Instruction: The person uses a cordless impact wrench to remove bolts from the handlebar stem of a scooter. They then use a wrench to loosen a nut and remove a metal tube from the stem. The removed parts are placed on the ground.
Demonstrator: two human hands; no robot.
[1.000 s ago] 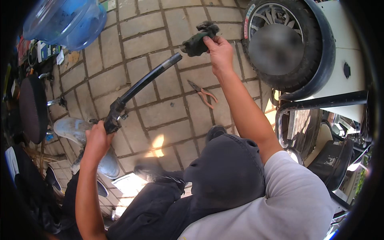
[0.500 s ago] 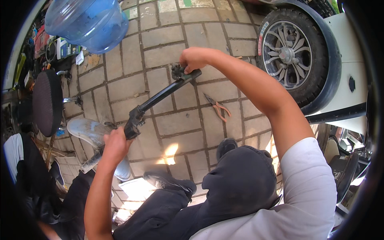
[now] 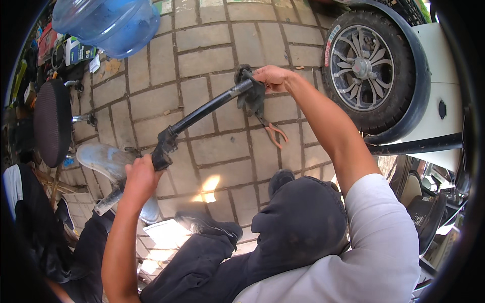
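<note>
Head view: left hand clamps the bar at its collar, right hand rags the tip (stiff, heavy-looking, probably greasy).

We see a black bar with a dull grey sheen along its upper end, and a dark charcoal rag bunched there; the pliers below it have orange-red handles; the paved floor is tan-grey brick in a staggered pattern with darker joints; at the upper left of the frame the water jug is translucent blue; at the upper right the wheel has a black tyre and silver-grey spokes; our trousers are black, our shirt sleeve pale grey; the round stool seat at left is black mesh.
</note>
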